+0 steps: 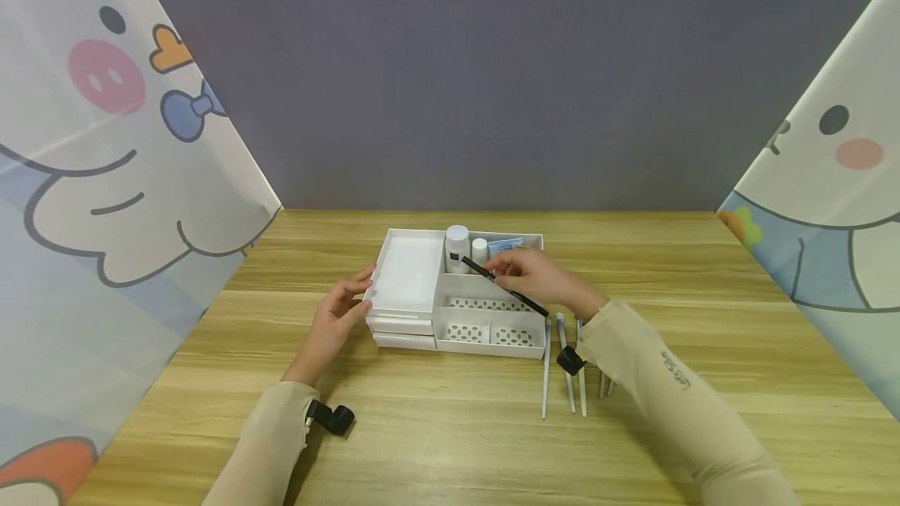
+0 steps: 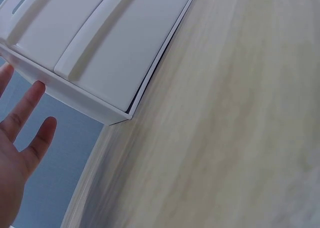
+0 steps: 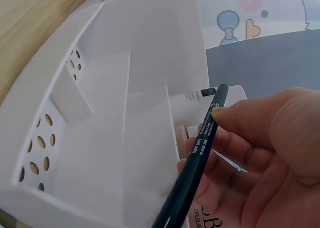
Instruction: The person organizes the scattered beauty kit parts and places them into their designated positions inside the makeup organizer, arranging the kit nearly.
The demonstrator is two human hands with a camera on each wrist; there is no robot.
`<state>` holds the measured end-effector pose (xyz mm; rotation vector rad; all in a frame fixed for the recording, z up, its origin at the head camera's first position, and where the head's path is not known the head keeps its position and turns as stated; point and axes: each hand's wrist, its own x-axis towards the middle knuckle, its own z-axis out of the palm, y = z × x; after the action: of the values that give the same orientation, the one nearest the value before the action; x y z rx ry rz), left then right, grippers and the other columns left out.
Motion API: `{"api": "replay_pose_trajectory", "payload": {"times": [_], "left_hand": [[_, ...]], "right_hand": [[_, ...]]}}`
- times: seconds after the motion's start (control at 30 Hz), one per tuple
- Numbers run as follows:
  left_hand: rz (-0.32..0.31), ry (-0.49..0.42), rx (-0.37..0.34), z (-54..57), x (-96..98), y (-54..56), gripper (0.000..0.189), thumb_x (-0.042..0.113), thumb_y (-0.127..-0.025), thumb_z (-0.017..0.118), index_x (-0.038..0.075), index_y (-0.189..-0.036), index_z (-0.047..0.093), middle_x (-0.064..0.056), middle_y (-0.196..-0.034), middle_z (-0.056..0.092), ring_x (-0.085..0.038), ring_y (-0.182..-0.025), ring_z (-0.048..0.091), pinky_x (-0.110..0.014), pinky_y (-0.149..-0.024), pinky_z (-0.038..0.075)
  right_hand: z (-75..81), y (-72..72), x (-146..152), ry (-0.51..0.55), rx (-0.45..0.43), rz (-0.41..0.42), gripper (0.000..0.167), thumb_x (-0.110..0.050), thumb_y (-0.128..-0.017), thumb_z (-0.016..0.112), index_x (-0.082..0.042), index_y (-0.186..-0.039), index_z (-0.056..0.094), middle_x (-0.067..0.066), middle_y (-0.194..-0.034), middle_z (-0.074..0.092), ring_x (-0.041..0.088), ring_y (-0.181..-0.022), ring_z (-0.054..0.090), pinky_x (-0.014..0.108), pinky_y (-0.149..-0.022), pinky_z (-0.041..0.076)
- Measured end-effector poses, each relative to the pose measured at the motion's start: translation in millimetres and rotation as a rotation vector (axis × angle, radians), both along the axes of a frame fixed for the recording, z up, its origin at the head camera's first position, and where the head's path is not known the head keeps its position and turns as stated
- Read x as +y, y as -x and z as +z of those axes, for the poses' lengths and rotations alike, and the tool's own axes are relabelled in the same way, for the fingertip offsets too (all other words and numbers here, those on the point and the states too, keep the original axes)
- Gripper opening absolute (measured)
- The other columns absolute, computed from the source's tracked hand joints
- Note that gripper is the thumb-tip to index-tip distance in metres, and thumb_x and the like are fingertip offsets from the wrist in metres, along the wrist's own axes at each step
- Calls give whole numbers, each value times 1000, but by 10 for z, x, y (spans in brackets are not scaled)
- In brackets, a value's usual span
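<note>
A white organizer (image 1: 406, 276) with drawers and open compartments stands on the table. My left hand (image 1: 339, 317) rests against its left side, fingers spread and nearly straight; in the left wrist view the fingertips (image 2: 36, 89) are at the organizer's side wall. Between thumb and fingers, my right hand (image 1: 530, 276) pinches a slim black cosmetic pen (image 3: 192, 170) with small printed lettering. The pen slants above the compartments. Behind it, a white bottle (image 1: 457, 250), a smaller white-capped bottle (image 1: 480, 250) and a blue-and-white tube (image 1: 505, 244) stand in the back compartment, partly hidden by the right hand.
Several thin pale-handled brushes (image 1: 546, 381) lie on the wooden table (image 1: 450, 436) right of the organizer, some under the right forearm. The front compartments have perforated floors (image 1: 512, 336). A grey panel (image 1: 492, 84) rises behind, with cartoon-printed sheets (image 1: 91, 178) at the sides.
</note>
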<state>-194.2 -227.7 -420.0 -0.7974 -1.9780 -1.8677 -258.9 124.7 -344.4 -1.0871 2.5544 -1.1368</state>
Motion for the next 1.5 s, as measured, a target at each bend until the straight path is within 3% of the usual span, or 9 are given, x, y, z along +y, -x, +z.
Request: {"api": "replay_pose_trajectory", "payload": {"times": [0.4,0.63,0.87,1.07,1.5], "left_hand": [[2,-6,-3,5,-1,5,24,-17,-92,53,-17,-115,51,-14,-149,48,-12,-133,46,-23,-91,47],[0,5,-8,4,0,11,24,-16,-92,53,-16,-116,51,-11,-149,48,-12,-134,46,-23,-91,47],[-2,-6,12,11,4,18,23,-18,-91,52,-18,-115,50,-16,-149,47,-12,-133,47,-23,-91,47],[-4,6,13,1,-4,10,23,-17,-92,52,-16,-116,51,-14,-149,47,-11,-134,46,-22,-92,46],[24,11,18,-13,-1,22,24,-19,-90,53,-19,-113,50,-16,-148,47,-12,-132,48,-23,-94,45]], "right_hand": [[-5,28,-86,-48,92,5,25,-4,-95,62,2,-119,67,9,-100,70,17,-81,65,33,-69,52],[-67,26,-148,-68,96,17,23,2,-94,62,5,-116,67,12,-100,70,19,-84,64,32,-71,53],[-125,15,-212,-125,198,23,21,4,-91,63,4,-110,69,10,-95,71,16,-81,64,29,-71,54],[-149,-14,-262,-164,239,15,19,4,-90,64,4,-109,69,10,-93,71,17,-79,65,30,-72,54],[-216,0,-310,-235,242,13,22,5,-90,65,1,-110,71,9,-100,72,20,-88,67,32,-77,55]]}}
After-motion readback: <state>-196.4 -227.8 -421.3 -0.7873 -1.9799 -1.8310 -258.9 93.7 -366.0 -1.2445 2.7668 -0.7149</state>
